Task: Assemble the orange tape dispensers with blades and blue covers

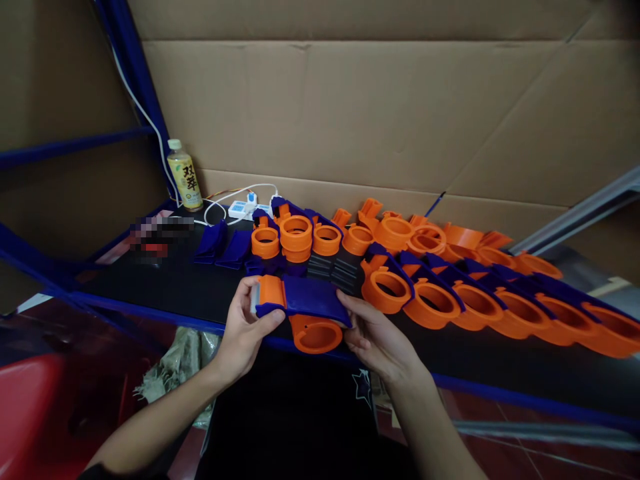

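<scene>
Left hand [245, 327] clasps the dispenser [310, 300] by its orange end; right hand [373, 337] curls under the blue end. A bottle [185, 175] (capped, holding yellowish drink) stands on the table [165, 287].

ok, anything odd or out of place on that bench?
Nothing broken or spilled. Only oddity: a capped drink bottle stands upright close to the power strip at the back left. The left hand and right hand hold one dispenser.
</scene>
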{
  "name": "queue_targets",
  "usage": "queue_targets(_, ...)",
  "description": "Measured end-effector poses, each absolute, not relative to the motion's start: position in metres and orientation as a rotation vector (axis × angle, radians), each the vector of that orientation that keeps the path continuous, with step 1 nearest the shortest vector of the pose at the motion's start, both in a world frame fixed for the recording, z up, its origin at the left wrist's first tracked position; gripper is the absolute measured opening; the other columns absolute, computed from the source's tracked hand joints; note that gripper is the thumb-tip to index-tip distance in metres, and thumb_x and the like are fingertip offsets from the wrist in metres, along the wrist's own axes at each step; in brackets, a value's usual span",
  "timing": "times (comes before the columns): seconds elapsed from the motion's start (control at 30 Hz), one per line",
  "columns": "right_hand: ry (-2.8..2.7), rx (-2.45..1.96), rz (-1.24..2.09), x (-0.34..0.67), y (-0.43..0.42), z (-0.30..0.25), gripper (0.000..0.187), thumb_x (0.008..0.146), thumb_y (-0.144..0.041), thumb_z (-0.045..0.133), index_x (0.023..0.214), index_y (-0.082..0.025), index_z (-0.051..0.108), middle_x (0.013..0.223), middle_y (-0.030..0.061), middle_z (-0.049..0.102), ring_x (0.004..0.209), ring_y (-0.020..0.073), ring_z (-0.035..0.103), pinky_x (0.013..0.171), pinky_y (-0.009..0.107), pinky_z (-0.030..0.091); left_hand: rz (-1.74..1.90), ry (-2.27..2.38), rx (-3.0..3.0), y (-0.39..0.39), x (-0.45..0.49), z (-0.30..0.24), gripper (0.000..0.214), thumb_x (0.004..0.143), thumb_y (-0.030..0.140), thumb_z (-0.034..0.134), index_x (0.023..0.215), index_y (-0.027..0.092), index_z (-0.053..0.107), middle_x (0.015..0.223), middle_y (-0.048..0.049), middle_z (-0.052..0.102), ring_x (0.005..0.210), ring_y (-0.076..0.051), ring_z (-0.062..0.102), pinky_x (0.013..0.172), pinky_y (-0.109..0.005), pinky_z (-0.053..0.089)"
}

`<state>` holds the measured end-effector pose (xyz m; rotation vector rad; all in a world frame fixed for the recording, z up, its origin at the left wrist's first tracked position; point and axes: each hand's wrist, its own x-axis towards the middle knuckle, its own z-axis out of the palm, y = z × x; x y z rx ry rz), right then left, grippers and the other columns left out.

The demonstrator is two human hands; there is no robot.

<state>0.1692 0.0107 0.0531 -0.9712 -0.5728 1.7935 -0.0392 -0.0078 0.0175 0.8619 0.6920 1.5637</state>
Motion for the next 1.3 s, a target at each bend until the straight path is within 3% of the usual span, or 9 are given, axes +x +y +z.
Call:
queue_targets(0.33, -0.714, -0.952, 1.763, 0.167, 0.003, 0.046, 0.029, 0.071, -0.03, 0.086, 0.07, -0.015, 0.061, 0.049, -0.0096, 0.048, 0.034, 0.0016, 0.042, 0.03, 0.011, 0.038, 1.622, 0.912, 1.142, -0.01, -0.043, 0.022, 0.07, 0.055, 0.026, 0.092, 0.114, 0.023, 0.054, 0.088, 0.002, 0.058, 0.073, -0.013, 0.055, 0.068, -0.023, 0.047)
queue_targets(0.47, -1.07, -1.099, 1.586, 0.172, -0.001, 0.051, 0.027, 0.08, -0.039, 0.078, 0.093, -0.017, 0.069, 0.063, -0.0046, 0.059, 0.043, 0.0042, 0.048, 0.038, 0.015, 0.044, 1.673, 0.96, 1.207, -0.01, -0.049, 0.025, 0.071, 0.054, 0.031, 0.091, 0.115, 0.022, 0.056, 0.093, 0.0003, 0.06, 0.074, -0.015, 0.056, 0.07, -0.026, 0.048)
queue_targets(0.53, -1.325, -1.199, 1.3, 0.172, -0.004, 0.055, 0.033, 0.083, -0.04, 0.074, 0.109, -0.019, 0.071, 0.084, 0.0012, 0.068, 0.059, 0.0082, 0.06, 0.053, 0.019, 0.053, 1.68, 0.966, 1.219, -0.01, -0.051, 0.026, 0.072, 0.055, 0.032, 0.091, 0.117, 0.021, 0.056, 0.094, -0.0002, 0.061, 0.076, -0.015, 0.057, 0.071, -0.026, 0.048)
queue_targets(0.6, -1.561, -1.216, 0.95, 0.171, -0.009, 0.06, 0.039, 0.087, -0.038, 0.07, 0.123, -0.023, 0.067, 0.115, 0.0066, 0.067, 0.093, 0.0165, 0.067, 0.082, 0.029, 0.058, 1.667, 0.954, 1.234, -0.011, -0.052, 0.027, 0.072, 0.055, 0.032, 0.091, 0.118, 0.021, 0.056, 0.095, -0.0006, 0.061, 0.078, -0.016, 0.058, 0.073, -0.026, 0.048)
queue_targets(0.7, -1.881, -1.084, 0.655, 0.165, -0.017, 0.067, 0.053, 0.089, -0.036, 0.069, 0.14, -0.03, 0.055, 0.143, 0.0077, 0.053, 0.13, 0.0249, 0.052, 0.111, 0.043, 0.042, 1.615, 0.923, 1.278, -0.015, -0.051, 0.031, 0.073, 0.056, 0.032, 0.091, 0.119, 0.021, 0.056, 0.096, -0.0009, 0.062, 0.08, -0.016, 0.059, 0.074, -0.026, 0.049)
queue_targets(0.9, -2.127, -0.898, 0.455, 0.156, -0.022, 0.067, 0.054, 0.088, -0.032, 0.071, 0.14, -0.031, 0.056, 0.133, 0.0082, 0.058, 0.122, 0.0233, 0.056, 0.104, 0.041, 0.046, 1.556, 0.935, 1.369, -0.021, -0.05, 0.039, 0.072, 0.057, 0.034, 0.091, 0.118, 0.021, 0.056, 0.095, -0.0012, 0.065, 0.081, -0.018, 0.062, 0.074, -0.027, 0.051)
queue_targets(1.03, -2.095, -0.888, 0.346, 0.155, -0.023, 0.057, 0.055, 0.089, -0.029, 0.069, 0.142, -0.029, 0.054, 0.131, 0.0101, 0.057, 0.12, 0.0251, 0.055, 0.104, 0.045, 0.045, 1.576, 0.91, 1.395, -0.019, -0.053, 0.038, 0.077, 0.051, 0.034, 0.094, 0.117, 0.021, 0.056, 0.102, -0.0039, 0.066, 0.086, -0.02, 0.065, 0.078, -0.03, 0.052)
queue_targets(1.3, -2.135, -0.857, 0.366, 0.158, -0.027, 0.05, 0.06, 0.091, -0.031, 0.066, 0.148, -0.027, 0.046, 0.135, 0.0124, 0.052, 0.122, 0.0266, 0.052, 0.103, 0.046, 0.045, 1.611, 0.811, 1.472, -0.018, -0.054, 0.041, 0.077, 0.045, 0.031, 0.097, 0.112, 0.021, 0.06, 0.104, -0.0047, 0.067, 0.092, -0.022, 0.067, 0.083, -0.031, 0.053)
